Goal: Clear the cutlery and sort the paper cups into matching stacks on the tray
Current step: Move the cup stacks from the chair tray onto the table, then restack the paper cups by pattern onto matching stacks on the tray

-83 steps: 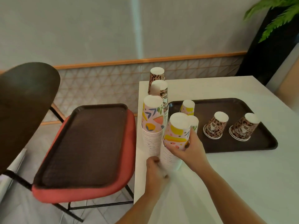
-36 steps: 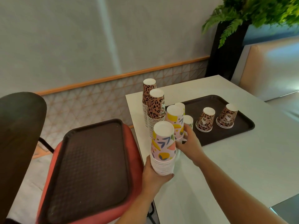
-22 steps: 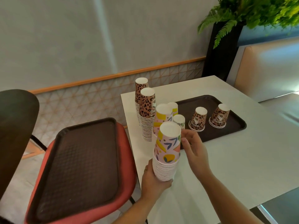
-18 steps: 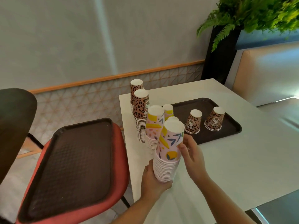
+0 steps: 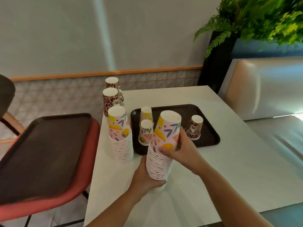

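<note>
Two hands hold one tall stack of floral paper cups (image 5: 161, 151), upside down and tilted a little to the right, above the near part of the white desk (image 5: 221, 169). The left hand (image 5: 146, 176) wraps its fingers round the lower end of the stack, while the right hand (image 5: 180, 148) curls round the upper cups, thumb across the front. Just to the left of it a second floral stack (image 5: 120, 136) stands on the desk beside the dark tray (image 5: 208, 136). Behind that, along the desk's left edge, stand two leopard-print stacks, the nearer one (image 5: 110, 102) in front of the farther one (image 5: 113, 83). On the tray sit two single floral cups, one nearer (image 5: 146, 131) and one farther back (image 5: 146, 113), both upside down, and a leopard-print cup (image 5: 194, 126) stands upside down toward the tray's right side, partly behind the right hand. To the left of the desk a second dark tray (image 5: 44, 154) lies on a red chair seat (image 5: 68, 194). A pale padded bench (image 5: 268, 89) runs along the right, with a green fern (image 5: 262, 18) above a black planter (image 5: 216, 63) behind it.
</note>
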A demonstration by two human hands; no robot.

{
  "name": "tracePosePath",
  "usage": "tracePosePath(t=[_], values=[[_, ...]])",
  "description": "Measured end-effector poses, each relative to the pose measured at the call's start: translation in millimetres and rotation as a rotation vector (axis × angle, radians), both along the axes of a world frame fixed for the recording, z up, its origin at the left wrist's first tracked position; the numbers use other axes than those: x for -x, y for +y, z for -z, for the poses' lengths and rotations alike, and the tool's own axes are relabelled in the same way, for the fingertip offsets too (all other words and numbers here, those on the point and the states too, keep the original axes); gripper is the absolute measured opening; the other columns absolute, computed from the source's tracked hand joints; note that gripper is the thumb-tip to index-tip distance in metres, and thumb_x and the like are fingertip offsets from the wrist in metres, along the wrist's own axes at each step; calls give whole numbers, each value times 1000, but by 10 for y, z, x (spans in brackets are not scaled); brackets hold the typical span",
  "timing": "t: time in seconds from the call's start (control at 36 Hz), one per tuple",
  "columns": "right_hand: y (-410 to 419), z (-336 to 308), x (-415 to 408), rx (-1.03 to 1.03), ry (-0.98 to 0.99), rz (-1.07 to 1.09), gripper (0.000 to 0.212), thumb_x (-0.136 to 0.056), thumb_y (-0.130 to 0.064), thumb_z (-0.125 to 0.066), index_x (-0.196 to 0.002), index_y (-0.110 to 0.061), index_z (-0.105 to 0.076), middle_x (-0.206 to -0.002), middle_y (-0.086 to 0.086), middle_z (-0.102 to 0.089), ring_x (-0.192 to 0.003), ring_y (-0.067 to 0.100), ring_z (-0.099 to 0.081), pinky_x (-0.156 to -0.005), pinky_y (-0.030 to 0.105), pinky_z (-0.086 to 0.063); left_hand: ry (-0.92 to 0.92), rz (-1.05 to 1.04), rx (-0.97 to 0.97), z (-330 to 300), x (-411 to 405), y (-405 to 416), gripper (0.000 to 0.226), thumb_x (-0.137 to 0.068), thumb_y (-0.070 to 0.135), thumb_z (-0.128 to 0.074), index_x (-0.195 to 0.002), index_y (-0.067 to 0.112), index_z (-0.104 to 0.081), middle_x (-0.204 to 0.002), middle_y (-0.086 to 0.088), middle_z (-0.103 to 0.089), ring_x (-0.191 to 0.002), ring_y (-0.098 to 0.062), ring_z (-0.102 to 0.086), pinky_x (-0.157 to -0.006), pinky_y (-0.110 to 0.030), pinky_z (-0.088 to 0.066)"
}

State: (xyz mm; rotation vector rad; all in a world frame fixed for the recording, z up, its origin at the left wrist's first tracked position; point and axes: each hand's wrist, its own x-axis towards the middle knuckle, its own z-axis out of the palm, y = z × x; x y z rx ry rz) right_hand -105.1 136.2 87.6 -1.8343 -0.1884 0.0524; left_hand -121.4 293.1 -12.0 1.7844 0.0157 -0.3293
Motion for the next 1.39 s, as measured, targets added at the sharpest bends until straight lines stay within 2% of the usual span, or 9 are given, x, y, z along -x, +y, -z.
tracePosePath(t=[0.11,0.22,0.33,0.69,0.78,0.92,1.08,1.25,1.39], values=[[-17,-62,-164,-12,-11,-6,57,-74,-23,-76,-114,-44,-42,-113,-19,-62,-106,1,-60,-93,29,-50,-23,7,19,-28,-59,-41,92,-48,21,-85,-121,51,-39,-119,21,-60,-111,1,-56,-93,-27,-49],[29,-148,-338,-1,-36,4,51,-75,-27,-75,-110,-46,-44,-111,-18,-64,-102,3,-62,-91,32,-53,-16,5,18,-33,-163,-31,90,-47,22,-85,-118,54,-40,-119,23,-60,-112,1,-56,-95,-31,-49],[40,-172,-490,-14,-36,-4,49,-74,-26,-75,-111,-41,-48,-110,-15,-65,-102,4,-63,-90,33,-53,-18,17,15,-32,-293,25,89,-46,24,-85,-119,52,-41,-119,21,-61,-113,-1,-56,-96,-31,-49],[0,-230,-880,-18,-52,-67,41,-79,-24,-70,-114,-31,-50,-102,-22,-63,-90,-11,-61,-70,8,-50,6,-54,-20,-31,-476,-35,96,-52,17,-88,-132,38,-39,-124,18,-58,-116,-4,-54,-99,-33,-48],[-12,-263,-983,0,-83,-63,34,-79,-25,-70,-102,-40,-50,-96,-25,-63,-87,-12,-61,-71,10,-51,11,-80,-32,-21,-497,-65,92,-53,15,-88,-124,45,-38,-122,20,-58,-114,-2,-54,-95,-28,-48],[-17,-298,-1164,6,-116,-83,29,-78,-24,-71,-96,-39,-52,-93,-23,-64,-83,-11,-62,-68,9,-50,28,-106,-18,15,-543,-85,81,-54,14,-88,-111,50,-42,-115,24,-60,-107,8,-54,-85,-17,-47],[-24,-305,-1313,55,-71,-189,34,-75,-29,-73,-98,-41,-50,-97,-22,-65,-88,-6,-64,-73,16,-54,43,-147,7,56,-592,-108,90,-44,29,-86,-118,50,-41,-118,22,-62,-112,2,-57,-98,-35,-49],[17,-215,-1386,51,-58,-186,34,-76,-26,-73,-95,-41,-50,-94,-25,-63,-81,-12,-63,-68,10,-52,43,-162,0,61,-647,-103,88,-45,29,-86,-118,49,-42,-117,23,-62,-110,2,-57,-97,-37,-50],[-17,-240,-1479,3,-66,-135,27,-78,-25,-71,-97,-36,-55,-99,-16,-67,-89,1,-66,-76,20,-54,51,-151,-2,82,-662,-103,93,-43,32,-86,-123,45,-40,-120,21,-61,-114,-1,-56,-99,-36,-49]])
